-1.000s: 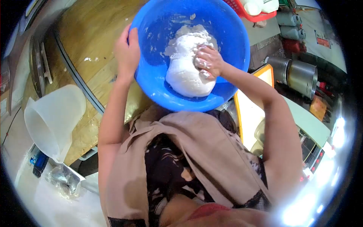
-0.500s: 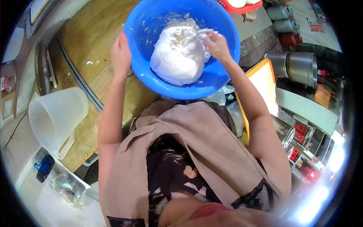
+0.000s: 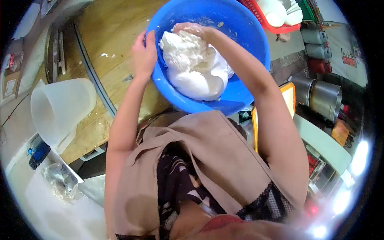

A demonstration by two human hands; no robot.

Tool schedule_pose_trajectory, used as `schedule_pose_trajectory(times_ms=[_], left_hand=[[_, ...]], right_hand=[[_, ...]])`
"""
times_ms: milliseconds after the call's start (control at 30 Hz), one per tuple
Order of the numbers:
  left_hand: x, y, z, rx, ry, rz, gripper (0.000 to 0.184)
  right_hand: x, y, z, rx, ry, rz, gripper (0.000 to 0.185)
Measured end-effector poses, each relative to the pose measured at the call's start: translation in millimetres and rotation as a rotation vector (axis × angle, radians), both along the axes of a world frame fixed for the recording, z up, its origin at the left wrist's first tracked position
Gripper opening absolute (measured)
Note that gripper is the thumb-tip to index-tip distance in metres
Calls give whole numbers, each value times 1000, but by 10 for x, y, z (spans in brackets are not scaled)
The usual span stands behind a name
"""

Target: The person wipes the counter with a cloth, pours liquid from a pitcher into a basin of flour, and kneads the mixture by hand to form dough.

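A large blue basin [image 3: 262, 48] holds a mass of white dough [image 3: 200, 86], smooth on the near side and rough, floury and lumpy on the far left. My left hand [image 3: 145, 56] grips the basin's left rim, thumb and fingers on either side of the edge. Reaching across the basin, my right hand [image 3: 192, 29] is at the far edge of the dough, its fingers curled over the rough part and partly hidden by it. Bits of dough stick to the basin's inner wall.
Under the basin is a wooden table [image 3: 116, 24]. A translucent plastic jug [image 3: 64, 108] lies tipped at the left. Beyond the basin, a red basket [image 3: 286, 29] holds white bowls [image 3: 276, 19]. Metal pots [image 3: 326, 98] stand at the right; a dark phone-like object [image 3: 39, 155] lies lower left.
My right hand has moved from the dough's right side to its far left edge, pulling rough dough up and over. The whole view has shifted, with the basin now a bit farther right.
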State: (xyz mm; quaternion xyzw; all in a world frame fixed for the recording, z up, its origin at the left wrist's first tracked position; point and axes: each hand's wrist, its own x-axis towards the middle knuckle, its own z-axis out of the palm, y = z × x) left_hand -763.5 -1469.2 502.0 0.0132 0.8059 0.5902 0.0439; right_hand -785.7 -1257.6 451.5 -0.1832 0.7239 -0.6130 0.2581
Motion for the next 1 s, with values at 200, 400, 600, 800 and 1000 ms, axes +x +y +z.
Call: schedule_pose_trajectory(times_ms=[200, 400, 600, 800, 1000], left_hand=[[-17, -12, -117, 217, -56, -40, 38], [-18, 9, -120, 236, -45, -55, 38], [-1097, 504, -182, -194, 179, -523, 38], [-921, 455, -12, -366, 211, -405, 37], [507, 27, -26, 202, -51, 110, 38]], right_hand=[[1191, -80, 1161, 595, -269, -211, 32], [1915, -342, 567, 781, 812, -429, 21], [1194, -740, 7, 1129, 789, -838, 31], [1060, -444, 627, 582, -25, -608, 34], [223, 505, 289, 765, 166, -807, 32]])
